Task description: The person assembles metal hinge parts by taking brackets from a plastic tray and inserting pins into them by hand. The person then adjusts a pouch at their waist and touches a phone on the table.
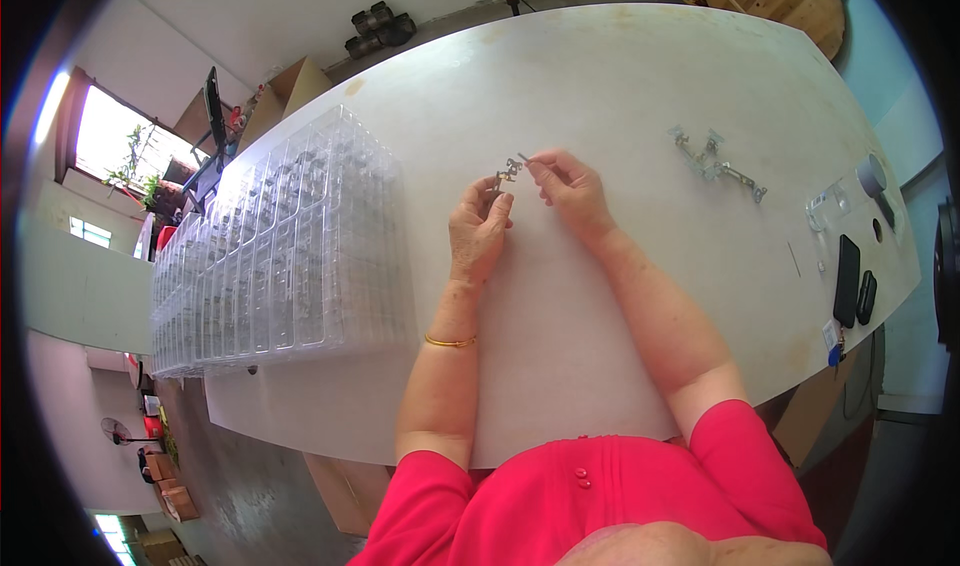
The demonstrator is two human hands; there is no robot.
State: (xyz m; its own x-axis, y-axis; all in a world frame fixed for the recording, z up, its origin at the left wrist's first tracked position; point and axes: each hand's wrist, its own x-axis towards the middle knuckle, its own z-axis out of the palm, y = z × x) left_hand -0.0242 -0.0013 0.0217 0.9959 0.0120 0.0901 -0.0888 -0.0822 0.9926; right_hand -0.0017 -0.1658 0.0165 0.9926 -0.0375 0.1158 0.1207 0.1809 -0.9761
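Over the middle of the pale table, my left hand point(481, 228) is closed around a small metal part point(508, 171), bronze-grey with a jagged outline. Its lower end is hidden by my fingers. Just to the right, my right hand point(568, 191) pinches a short thin dark piece point(523, 156), whose tip points toward the metal part. Whether the two pieces touch is too small to tell. Several similar metal parts point(715, 161) lie in a loose group on the table farther right.
Stacked clear plastic trays point(290, 236) with many compartments holding small parts fill the table's left side. Along the right edge are a clear bottle point(828, 208), a dark phone point(846, 279), a black case point(867, 297) and keys point(834, 350). A thin rod point(794, 259) lies nearby.
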